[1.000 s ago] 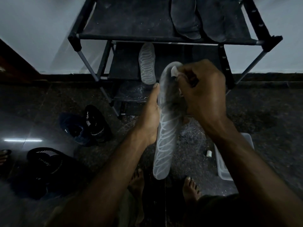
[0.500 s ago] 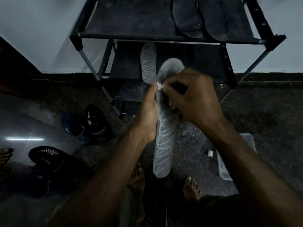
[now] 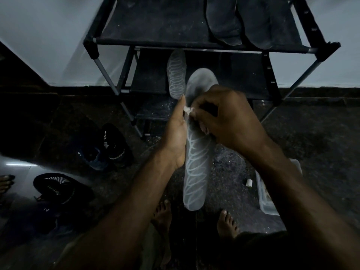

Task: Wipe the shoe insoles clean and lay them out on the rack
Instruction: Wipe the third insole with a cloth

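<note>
Dim floor w/ rack (image 3: 194,26) ahead: left hand (image 3: 176,133) braces insole (image 3: 194,166) (steadying it), right hand (image 3: 224,119) pinches wipe (image 3: 187,109) to scrub.

Both forearms are bare with no sleeves, watch or rings showing on the left hand (image 3: 176,133) or right hand (image 3: 229,121), both feet are bare, and olive-toned cloth covers the leg at six o'clock.

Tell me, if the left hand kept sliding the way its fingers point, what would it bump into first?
Probably the patterned insole lying on the rack's lower shelf. The left hand's fingertips point up toward its near end, though depth is hard to judge here.
</note>
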Tool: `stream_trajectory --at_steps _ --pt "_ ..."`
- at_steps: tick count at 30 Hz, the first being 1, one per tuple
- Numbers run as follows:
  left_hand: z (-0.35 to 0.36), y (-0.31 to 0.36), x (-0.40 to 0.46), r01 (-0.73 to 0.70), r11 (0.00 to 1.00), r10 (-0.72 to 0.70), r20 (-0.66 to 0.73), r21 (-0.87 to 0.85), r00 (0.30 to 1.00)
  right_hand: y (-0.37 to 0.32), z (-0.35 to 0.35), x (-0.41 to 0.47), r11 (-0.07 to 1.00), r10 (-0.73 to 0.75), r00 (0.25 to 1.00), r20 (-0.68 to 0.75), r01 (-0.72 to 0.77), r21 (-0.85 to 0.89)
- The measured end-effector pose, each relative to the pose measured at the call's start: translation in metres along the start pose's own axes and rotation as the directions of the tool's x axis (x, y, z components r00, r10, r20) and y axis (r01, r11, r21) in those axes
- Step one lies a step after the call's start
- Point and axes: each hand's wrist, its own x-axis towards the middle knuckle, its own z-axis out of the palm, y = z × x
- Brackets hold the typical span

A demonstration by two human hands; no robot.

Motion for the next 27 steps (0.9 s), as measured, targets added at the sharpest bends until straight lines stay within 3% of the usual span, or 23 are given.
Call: stream_trajectory --at_steps 5,9,15,23,27 --pt "0.006 -0.005 0.002 0.026 0.999 -0.028 0.041 0.038 0.999 0.010 0.009 0.003 0.992 0.025 0.964 -0.266 -0.057 -0.112" --pt "0.009 -0.010 0.001 0.058 0.988 -0.070 0.082 0.141 0.994 0.020 0.000 0.005 0.991 0.055 0.917 -0.396 -0.099 -0.092" --pt "0.009 -0.007 0.002 0.048 0.991 -0.061 0.102 0.126 0.993 0.011 0.002 0.007 0.995 -0.064 0.967 -0.247 0.044 -0.088" --pt "0.011 -0.013 0.000 0.054 0.982 -0.077 0.123 0.182 0.989 0.035 -0.011 0.009 0.977 0.053 0.910 -0.411 -0.133 -0.167" --pt "0.011 -0.012 0.001 0.050 0.982 -0.072 0.112 0.183 0.991 0.026 -0.005 0.008 0.992 -0.004 0.941 -0.337 -0.039 -0.122"
